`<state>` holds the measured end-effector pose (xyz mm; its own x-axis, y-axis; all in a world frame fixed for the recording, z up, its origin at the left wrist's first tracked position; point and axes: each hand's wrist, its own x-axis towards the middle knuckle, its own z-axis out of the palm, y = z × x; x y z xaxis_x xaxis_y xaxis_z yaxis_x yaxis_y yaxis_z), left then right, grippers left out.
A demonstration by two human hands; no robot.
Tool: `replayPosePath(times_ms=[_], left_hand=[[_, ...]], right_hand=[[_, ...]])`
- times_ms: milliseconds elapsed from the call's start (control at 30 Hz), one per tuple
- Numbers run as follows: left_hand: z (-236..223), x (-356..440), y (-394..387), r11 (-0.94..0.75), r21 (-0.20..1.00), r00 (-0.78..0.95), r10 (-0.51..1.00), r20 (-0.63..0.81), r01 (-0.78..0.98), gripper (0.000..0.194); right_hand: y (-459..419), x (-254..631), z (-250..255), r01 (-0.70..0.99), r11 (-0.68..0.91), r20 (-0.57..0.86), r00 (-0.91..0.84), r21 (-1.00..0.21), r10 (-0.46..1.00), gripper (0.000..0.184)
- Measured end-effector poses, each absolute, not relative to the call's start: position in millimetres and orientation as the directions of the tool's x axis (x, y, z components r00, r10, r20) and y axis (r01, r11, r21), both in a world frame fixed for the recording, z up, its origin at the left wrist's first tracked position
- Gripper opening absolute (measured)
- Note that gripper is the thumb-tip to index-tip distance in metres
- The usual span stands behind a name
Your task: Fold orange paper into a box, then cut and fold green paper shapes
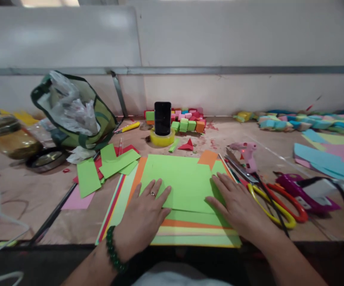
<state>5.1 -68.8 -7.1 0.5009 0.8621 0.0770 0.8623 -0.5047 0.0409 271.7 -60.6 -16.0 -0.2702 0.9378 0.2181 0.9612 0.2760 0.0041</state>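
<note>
Both hands lie palm down and open at the sides of a green sheet (177, 182), gripping nothing. Left hand (148, 210) has its fingers spread and pointing towards 1 o'clock, its forearm entering from 7 o'clock with a bead bracelet (111, 248) at the wrist; right hand (237, 202) points towards 10 or 11 o'clock, thumb apart, its forearm entering from 5 o'clock.

Between them, the green sheet rests on a paper stack (189, 240) at the near edge of the table (100, 222). Its long axis runs roughly from 9 to 3 o'clock, slightly tilted.

Taking that sheet as the centre, yellow-handled scissors (279, 206) and a purple glue gun (303, 194) lie around 3 to 4 o'clock, and a pink glue gun (251, 157) near 2. Green paper pieces (88, 178) overlap between 9 and 10 o'clock.

Farther off, towards 9 or 10 o'clock, a lidded clear jar (13, 139) contains something amber-brown, too blurred to name. At 10 o'clock, a green bag (103, 119) leans with its mouth open, crumpled clear plastic (79, 115) inside. Near 12 o'clock, a yellow tape roll (162, 139) bears an upright phone (162, 118), with folded paper cubes (189, 121) behind it.
</note>
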Motion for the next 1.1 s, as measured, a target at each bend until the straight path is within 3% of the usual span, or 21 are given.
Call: replayPosePath(times_ms=[67, 100, 133, 200, 333, 567, 833, 933, 1100], left_hand=[[-3, 13, -74, -0.528, 0.040, 0.525, 0.849, 0.068, 0.849, 0.058], [-1, 17, -77, -0.558, 0.045, 0.556, 0.829, 0.059, 0.828, 0.065], [0, 20, -81, -0.598, 0.050, 0.597, 0.801, 0.048, 0.800, 0.071], [-2, 20, -87, -0.666, 0.048, 0.665, 0.746, 0.036, 0.745, 0.078], [-14, -1, -95, -0.664, -0.004, 0.659, 0.741, 0.125, 0.748, 0.078], [-23, -42, -105, -0.610, -0.060, 0.609, 0.771, 0.187, 0.790, 0.075], [-11, -31, -108, -0.569, -0.058, 0.564, 0.788, 0.245, 0.820, 0.068], [-10, -15, -105, -0.664, -0.078, 0.653, 0.697, 0.296, 0.744, 0.072], [-12, -15, -101, -0.710, -0.037, 0.680, 0.658, 0.324, 0.704, 0.068]], right_hand=[[-70, 259, -11, 0.919, 0.394, 0.280, -0.381, 0.011, 0.881, 0.042], [-75, 251, -9, 0.868, 0.496, 0.286, -0.474, -0.006, 0.833, 0.046], [-80, 244, -7, 0.794, 0.605, 0.277, -0.572, -0.048, 0.772, 0.048], [-87, 237, -4, 0.723, 0.675, 0.262, -0.630, -0.146, 0.731, 0.046], [-99, 254, -6, 0.759, 0.606, 0.291, -0.539, -0.240, 0.790, 0.038], [-117, 287, -20, 0.842, 0.496, 0.241, -0.447, -0.212, 0.862, 0.037], [-103, 257, -7, 0.846, 0.510, 0.455, -0.397, -0.155, 0.797, 0.022], [-101, 229, -4, 0.727, 0.646, 0.379, -0.544, -0.233, 0.749, 0.023], [-112, 239, -9, 0.762, 0.572, 0.362, -0.463, -0.304, 0.809, 0.025]])
